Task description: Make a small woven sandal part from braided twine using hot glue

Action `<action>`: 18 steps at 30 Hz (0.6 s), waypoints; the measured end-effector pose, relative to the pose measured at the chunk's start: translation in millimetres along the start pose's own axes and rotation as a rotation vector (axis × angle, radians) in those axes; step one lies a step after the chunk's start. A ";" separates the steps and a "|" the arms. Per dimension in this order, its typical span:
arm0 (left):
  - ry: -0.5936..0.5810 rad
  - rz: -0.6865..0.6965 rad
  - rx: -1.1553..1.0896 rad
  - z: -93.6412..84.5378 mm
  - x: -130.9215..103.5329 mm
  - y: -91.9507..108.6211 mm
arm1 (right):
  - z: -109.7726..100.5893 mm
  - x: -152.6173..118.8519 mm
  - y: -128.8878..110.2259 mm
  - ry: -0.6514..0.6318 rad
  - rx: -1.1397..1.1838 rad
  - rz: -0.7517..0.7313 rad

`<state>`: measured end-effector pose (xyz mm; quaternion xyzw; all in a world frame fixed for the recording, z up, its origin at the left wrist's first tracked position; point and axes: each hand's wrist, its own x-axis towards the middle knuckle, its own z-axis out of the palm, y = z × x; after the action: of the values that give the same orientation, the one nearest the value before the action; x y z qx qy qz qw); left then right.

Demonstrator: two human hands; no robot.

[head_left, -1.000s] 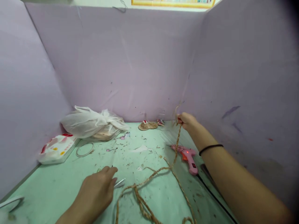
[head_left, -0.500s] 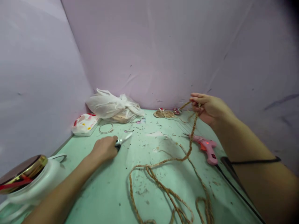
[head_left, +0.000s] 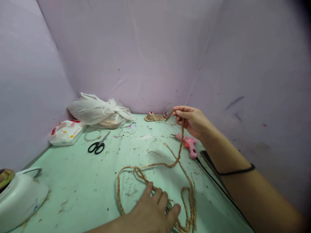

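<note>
A braided jute cord (head_left: 181, 139) hangs from my right hand (head_left: 191, 121), whose thumb and fingers pinch it close to one end. The short end sticks out to the left of the fingertips. From there the cord drops to the table and lies in loose loops toward the front edge. Over those loops is my left hand (head_left: 155, 207), palm down with its fingers spread; whether it presses on the cord cannot be made out. Black-handled scissors (head_left: 99, 145) lie on the table at the left, away from both hands.
Behind the cord lies a pink glue gun (head_left: 190, 145) with a glowing light and a black cable. Flat jute coils (head_left: 154, 118) with beads sit by the back wall. At left are a white plastic bag (head_left: 97, 110), a tissue pack (head_left: 66, 132), a ring (head_left: 92, 135) and a white container (head_left: 24, 197).
My left hand has let go of the scissors, leaving them on the table, and has moved right and nearer onto the cord loops. The view has turned right; my right hand still pinches the cord.
</note>
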<state>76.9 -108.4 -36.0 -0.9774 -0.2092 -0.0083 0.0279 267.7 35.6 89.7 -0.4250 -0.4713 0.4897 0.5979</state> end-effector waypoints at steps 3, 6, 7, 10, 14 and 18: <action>0.051 0.062 0.059 -0.5 -3.7 -5.6 | -5.9 -7.2 2.4 -0.006 -0.006 0.020; 0.087 0.111 0.115 4.7 -12.0 -4.7 | -7.7 -13.0 5.9 0.021 -0.009 0.041; 0.084 0.113 0.130 5.7 -15.5 -5.6 | -7.6 -14.6 6.7 0.022 -0.010 0.045; 0.131 0.057 0.149 -6.5 -27.2 -21.8 | -6.3 -18.2 5.8 0.009 -0.011 0.029; 0.427 -0.405 0.101 -67.3 -38.8 -79.9 | -2.6 -18.1 -3.4 0.066 0.040 -0.109; 1.082 -0.906 0.163 -138.0 -36.2 -153.9 | 5.2 -13.5 -9.1 0.100 0.111 -0.243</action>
<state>-19.8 9.0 108.6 -0.6477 -0.5519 -0.4878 0.1946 263.3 21.1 97.6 -0.3551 -0.4612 0.4172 0.6980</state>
